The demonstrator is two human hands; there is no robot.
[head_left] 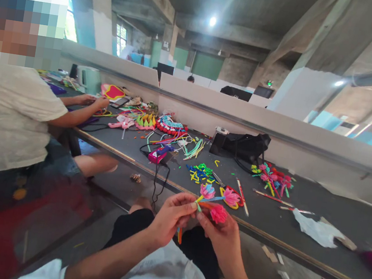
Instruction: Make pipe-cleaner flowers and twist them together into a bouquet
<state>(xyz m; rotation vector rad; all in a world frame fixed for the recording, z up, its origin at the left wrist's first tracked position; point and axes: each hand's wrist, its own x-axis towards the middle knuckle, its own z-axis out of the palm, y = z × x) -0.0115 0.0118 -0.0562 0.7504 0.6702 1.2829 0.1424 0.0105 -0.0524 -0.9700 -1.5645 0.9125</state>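
My left hand (171, 216) and my right hand (223, 238) meet over my lap, both pinched on a small bunch of pink paper flowers (218, 213) with coloured stems. One flower (207, 191) sticks up above my left fingers, and an orange stem (179, 235) hangs below them. The hands are just in front of the near edge of a long dark table (318, 210).
A person in a pale shirt (4, 117) sits at the left, hands on craft pieces. On the table lie cut coloured strips (200, 172), a pink glue gun (159, 154) with cord, scissors (233, 198), finished flowers (273, 177), a black bag (244, 146) and crumpled white paper (315, 229).
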